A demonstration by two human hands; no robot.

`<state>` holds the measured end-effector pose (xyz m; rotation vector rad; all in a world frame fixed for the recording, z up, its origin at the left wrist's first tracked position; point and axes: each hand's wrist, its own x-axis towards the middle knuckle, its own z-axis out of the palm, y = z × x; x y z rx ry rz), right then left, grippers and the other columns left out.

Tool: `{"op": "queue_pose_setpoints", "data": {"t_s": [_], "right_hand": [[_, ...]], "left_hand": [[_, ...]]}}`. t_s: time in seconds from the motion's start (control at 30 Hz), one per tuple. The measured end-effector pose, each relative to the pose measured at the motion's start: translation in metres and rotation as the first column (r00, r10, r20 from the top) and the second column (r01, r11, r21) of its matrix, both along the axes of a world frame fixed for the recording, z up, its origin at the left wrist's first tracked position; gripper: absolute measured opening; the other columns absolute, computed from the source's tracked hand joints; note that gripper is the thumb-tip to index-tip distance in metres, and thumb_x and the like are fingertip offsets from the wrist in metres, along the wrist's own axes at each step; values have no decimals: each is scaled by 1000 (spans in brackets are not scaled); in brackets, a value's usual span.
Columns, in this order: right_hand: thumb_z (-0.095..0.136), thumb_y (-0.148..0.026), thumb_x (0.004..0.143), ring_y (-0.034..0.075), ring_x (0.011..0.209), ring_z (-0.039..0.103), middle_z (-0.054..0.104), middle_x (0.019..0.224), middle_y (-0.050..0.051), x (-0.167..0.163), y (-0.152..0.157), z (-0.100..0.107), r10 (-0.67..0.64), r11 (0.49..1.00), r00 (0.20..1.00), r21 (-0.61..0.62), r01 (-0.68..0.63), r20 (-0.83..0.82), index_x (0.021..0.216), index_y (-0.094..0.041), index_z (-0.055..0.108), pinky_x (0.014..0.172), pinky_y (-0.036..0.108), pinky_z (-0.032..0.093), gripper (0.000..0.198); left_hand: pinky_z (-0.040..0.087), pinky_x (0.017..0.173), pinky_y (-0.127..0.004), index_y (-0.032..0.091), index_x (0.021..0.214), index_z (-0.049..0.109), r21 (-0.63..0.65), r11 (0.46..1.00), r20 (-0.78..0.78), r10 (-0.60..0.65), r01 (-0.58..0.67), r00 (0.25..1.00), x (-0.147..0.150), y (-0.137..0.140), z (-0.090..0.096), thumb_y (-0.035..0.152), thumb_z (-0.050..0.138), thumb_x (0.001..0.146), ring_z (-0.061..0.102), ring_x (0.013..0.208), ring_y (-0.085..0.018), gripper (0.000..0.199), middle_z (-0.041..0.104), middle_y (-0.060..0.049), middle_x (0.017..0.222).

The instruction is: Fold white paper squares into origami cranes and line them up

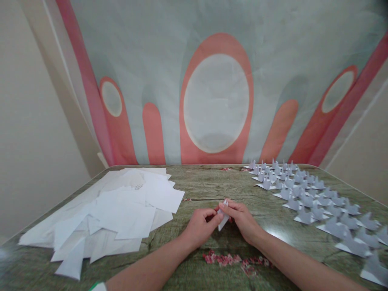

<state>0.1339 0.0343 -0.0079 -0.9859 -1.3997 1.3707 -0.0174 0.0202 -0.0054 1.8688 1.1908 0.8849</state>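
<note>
Between my two hands, just above the middle of the table, is a small folded piece of white paper, narrow and pointed at its lower end. My left hand pinches it from the left with thumb and fingers. From the right, my right hand grips its upper part, thumb on top. Part of the paper is hidden behind the fingers.
A spread-out pile of white paper sheets covers the table's left side. Rows of folded white paper birds stand along the right. The wood-patterned table has pink flower prints. A patterned backdrop rises behind it.
</note>
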Motion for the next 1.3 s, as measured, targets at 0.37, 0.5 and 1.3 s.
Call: {"op": "queue_pose_setpoints", "data": {"t_s": [0.37, 0.5, 1.3], "right_hand": [[53, -50, 77, 9, 48, 34, 42, 52, -4, 0, 2, -2, -48, 999, 999, 2, 48, 0, 73, -16, 64, 46, 22, 25, 36], [55, -49, 76, 9, 51, 35, 43, 57, -3, 1, 1, 1, -64, 997, 998, 48, 63, 15, 66, -16, 64, 47, 22, 27, 36], [52, -42, 81, 9, 54, 36, 42, 59, -5, 4, 9, -15, -195, 970, 976, 167, 177, 99, 72, -16, 53, 50, 22, 29, 27]], "left_hand": [[32, 56, -21, 12, 65, 62, -29, 1000, 77, -2, 4, 997, -2, 0, 7, 39, 46, 82, 44, 57, -11, 36, 53, 1, 59], [30, 52, -20, 12, 64, 61, -62, 998, 61, 2, 2, 998, 0, 0, 6, 36, 54, 76, 42, 54, -10, 28, 52, 2, 57], [37, 53, -21, 14, 71, 53, -168, 986, 208, 36, 0, 978, 1, 5, -2, 28, 56, 75, 51, 54, -11, 15, 57, 0, 59]]}}
